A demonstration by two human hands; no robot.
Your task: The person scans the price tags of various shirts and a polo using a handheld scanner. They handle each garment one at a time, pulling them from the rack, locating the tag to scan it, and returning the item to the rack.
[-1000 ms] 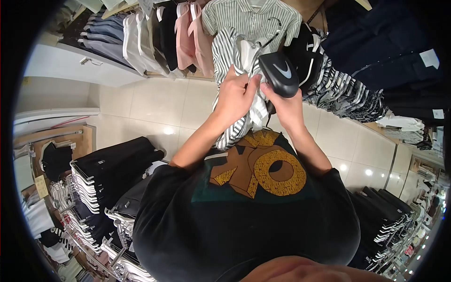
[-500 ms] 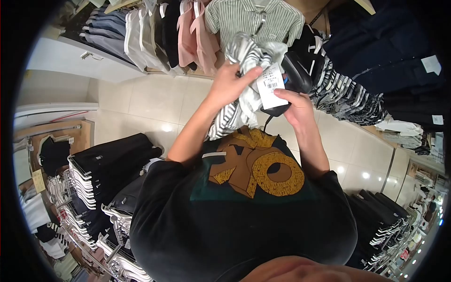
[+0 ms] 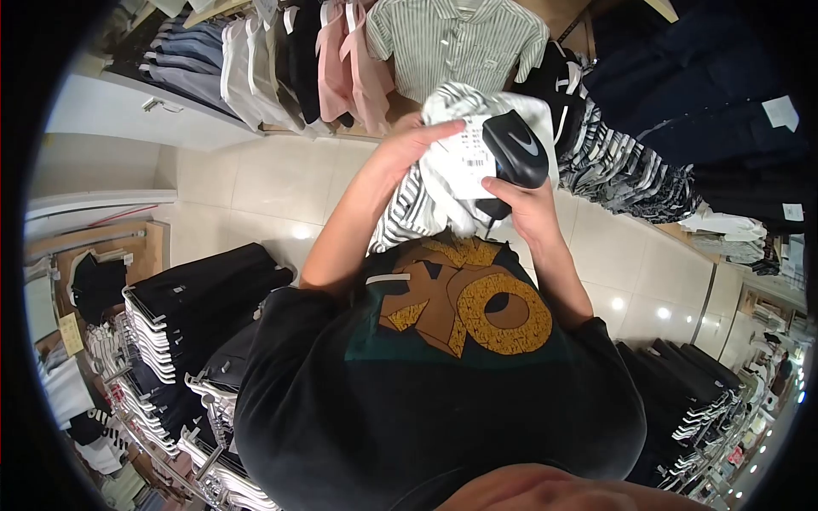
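Head view: a striped garment [image 3: 399, 220], a white printed tag [image 3: 471, 176] and a black scanner [image 3: 516, 152] are held close together before the person's chest.
The left hand [image 3: 407, 143] pinches, its thumb across the tag's upper part and its fingers hidden behind the bunched cloth; the right hand [image 3: 530, 204] seems closed around the scanner, thumb at the tag's lower edge, the other fingers mostly out of sight. The garment hangs in folds above the tiled floor [image 3: 273, 192]; it looks light, soft and limp, likely to slump unless gathered in a fistful. The tag looks thin and easily bent, best pinched by its edges, off the barcode. The scanner, hard-shelled and perhaps smooth, is probably the heaviest piece, surest held below its head.
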